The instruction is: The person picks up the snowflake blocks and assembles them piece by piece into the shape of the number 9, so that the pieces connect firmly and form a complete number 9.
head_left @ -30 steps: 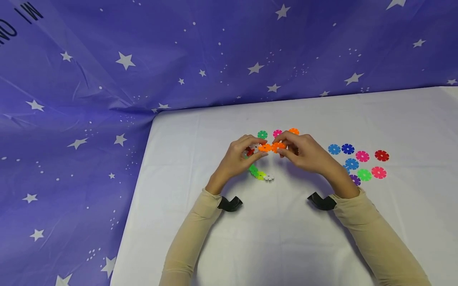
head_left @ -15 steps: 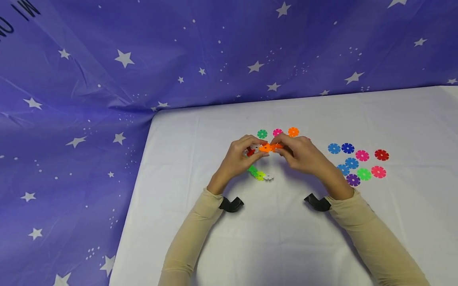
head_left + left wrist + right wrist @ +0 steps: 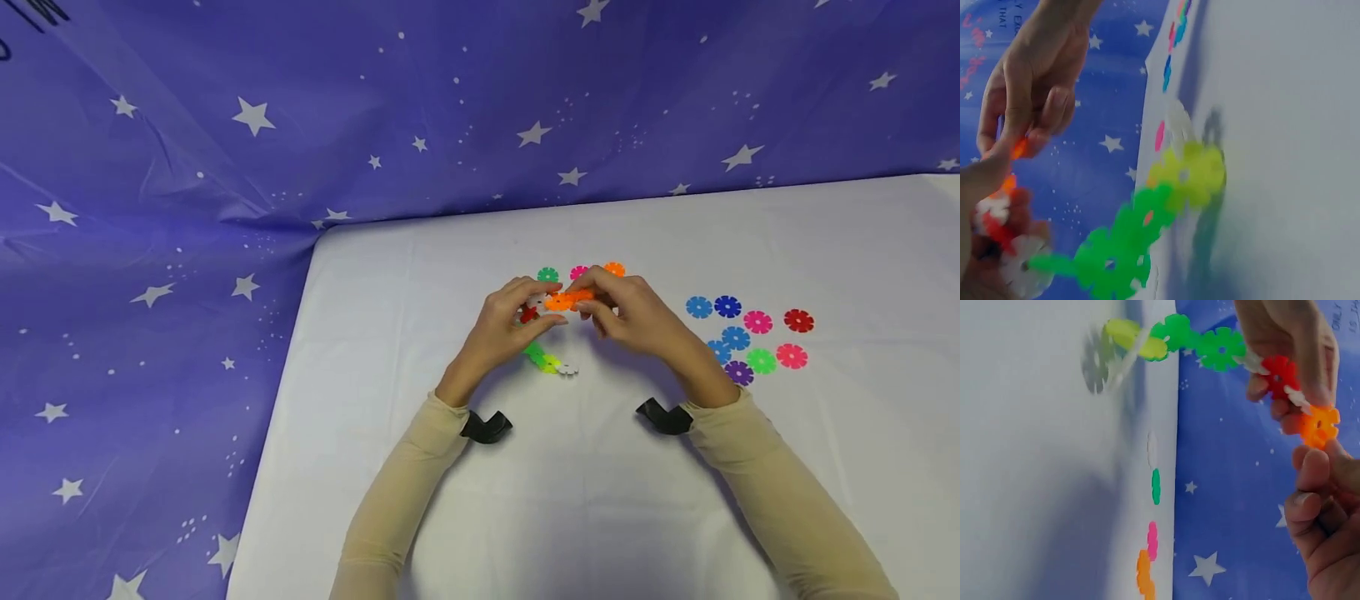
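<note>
My left hand (image 3: 498, 323) grips a curved chain of notched plastic discs near its upper end. The chain runs from an orange disc (image 3: 557, 302) through white and a red disc (image 3: 1280, 377) to green discs (image 3: 1110, 262), a yellow disc (image 3: 1194, 175) and a white disc (image 3: 567, 370) at the lower end. Facing it, my right hand (image 3: 636, 312) pinches a second orange disc (image 3: 582, 297) between thumb and fingers. The two orange discs meet edge to edge; whether their slots interlock is hard to tell. Fingers cover part of both.
Loose discs lie flat behind the hands: a green disc (image 3: 548, 275), a pink disc (image 3: 579, 272) and an orange one. Several more, including a red disc (image 3: 798, 320) and a purple disc (image 3: 738, 372), lie right on the white tablecloth (image 3: 570, 500). A starry purple curtain (image 3: 450, 100) hangs behind.
My right hand has moved slightly left, bringing its orange disc from beside the chain's orange disc to against it. The left hand keeps its grip on the chain.
</note>
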### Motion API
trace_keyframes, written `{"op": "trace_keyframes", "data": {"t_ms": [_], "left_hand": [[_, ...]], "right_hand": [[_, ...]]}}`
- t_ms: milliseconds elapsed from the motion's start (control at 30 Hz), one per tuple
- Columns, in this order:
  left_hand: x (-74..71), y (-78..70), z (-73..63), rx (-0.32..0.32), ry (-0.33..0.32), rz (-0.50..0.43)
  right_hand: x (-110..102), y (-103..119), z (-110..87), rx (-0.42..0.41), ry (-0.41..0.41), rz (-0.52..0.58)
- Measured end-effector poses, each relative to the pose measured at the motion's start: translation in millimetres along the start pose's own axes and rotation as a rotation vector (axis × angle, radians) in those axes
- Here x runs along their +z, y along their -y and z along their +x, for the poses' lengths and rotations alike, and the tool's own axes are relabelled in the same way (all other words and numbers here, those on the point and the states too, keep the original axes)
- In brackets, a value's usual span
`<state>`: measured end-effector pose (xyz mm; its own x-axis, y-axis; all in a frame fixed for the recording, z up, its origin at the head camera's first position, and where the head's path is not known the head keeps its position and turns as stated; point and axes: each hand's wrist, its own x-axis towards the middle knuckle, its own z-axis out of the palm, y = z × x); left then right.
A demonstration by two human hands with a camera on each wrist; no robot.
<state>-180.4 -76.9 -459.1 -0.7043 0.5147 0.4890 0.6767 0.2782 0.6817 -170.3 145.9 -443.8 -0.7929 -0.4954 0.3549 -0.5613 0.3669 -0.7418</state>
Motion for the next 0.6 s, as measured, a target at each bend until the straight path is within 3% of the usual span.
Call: {"op": "trace_keyframes", "data": {"t_ms": [167,300,433,600], "left_hand": [[-2.2,3.1,-2.8,-0.059,0.107,0.08],[-2.6,4.4,-2.5,-0.075,0.12,0.091],[-3.8,5.2,-2.6,-0.086,0.112,0.076],[-5.9,6.1,-3.3,-0.093,0.125,0.067]], "right_hand": [[-5.6,-9.1,-1.9,0.09,0.046,0.004],[-8.9,-18.3,-3.5,0.115,0.078,-0.008],[-15.8,-29.9,-6.2,0.156,0.041,-0.082],[-24.6,-46.3,-10.7,0.364,0.071,-0.236]]}}
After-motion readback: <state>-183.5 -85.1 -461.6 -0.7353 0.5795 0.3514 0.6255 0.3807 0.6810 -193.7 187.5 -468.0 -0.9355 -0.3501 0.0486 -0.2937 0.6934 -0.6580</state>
